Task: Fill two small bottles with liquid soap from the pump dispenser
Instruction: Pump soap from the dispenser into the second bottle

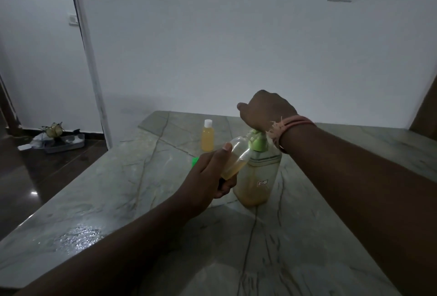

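Note:
A clear pump dispenser (pixel 257 177) with a green pump head (pixel 257 142) and yellowish soap stands mid-table. My right hand (pixel 266 111) rests as a fist on top of the pump head. My left hand (pixel 210 177) grips a small clear bottle (pixel 236 158), tilted with its open mouth at the pump's spout; it is partly filled with yellow soap. A second small bottle (pixel 207 136), full of yellow soap and capped white, stands upright behind. A green cap (pixel 195 161) peeks out just behind my left hand.
The grey-green marble table (pixel 132 177) ends at a left edge over a dark floor (pixel 42 177). A white wall (pixel 236 35) runs behind the table. On the floor at far left lies a tray (pixel 63 143) with small items.

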Motion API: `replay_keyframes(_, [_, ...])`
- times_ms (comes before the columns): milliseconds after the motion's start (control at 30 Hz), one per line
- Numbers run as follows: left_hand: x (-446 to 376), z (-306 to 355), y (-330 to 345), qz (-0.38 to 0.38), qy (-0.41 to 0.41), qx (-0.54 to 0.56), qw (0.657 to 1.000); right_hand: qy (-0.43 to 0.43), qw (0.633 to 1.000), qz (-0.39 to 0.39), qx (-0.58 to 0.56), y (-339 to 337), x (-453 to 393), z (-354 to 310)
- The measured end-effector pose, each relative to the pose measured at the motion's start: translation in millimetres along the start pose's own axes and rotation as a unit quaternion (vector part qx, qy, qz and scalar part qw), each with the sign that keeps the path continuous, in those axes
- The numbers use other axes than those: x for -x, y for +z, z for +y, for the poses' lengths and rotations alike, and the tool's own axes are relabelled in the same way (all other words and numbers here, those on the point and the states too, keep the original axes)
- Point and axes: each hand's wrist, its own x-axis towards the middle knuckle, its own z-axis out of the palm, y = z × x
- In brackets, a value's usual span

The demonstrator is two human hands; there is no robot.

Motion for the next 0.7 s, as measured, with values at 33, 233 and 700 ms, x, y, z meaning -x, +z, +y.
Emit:
replay_keyframes(33, [-1,-1,0,-0.001,0.002,-0.001,1.000,0.005,1.000,0.003,-0.018,4,-1,1])
replay_keyframes(233, [-1,-5,1,-0.003,-0.009,-0.001,1.000,0.026,0.998,-0.028,-0.047,9,-2,5])
replay_keyframes(700, [1,-2,3,0.002,-0.005,-0.004,1.000,0.016,0.998,-0.054,-0.029,5,1,3])
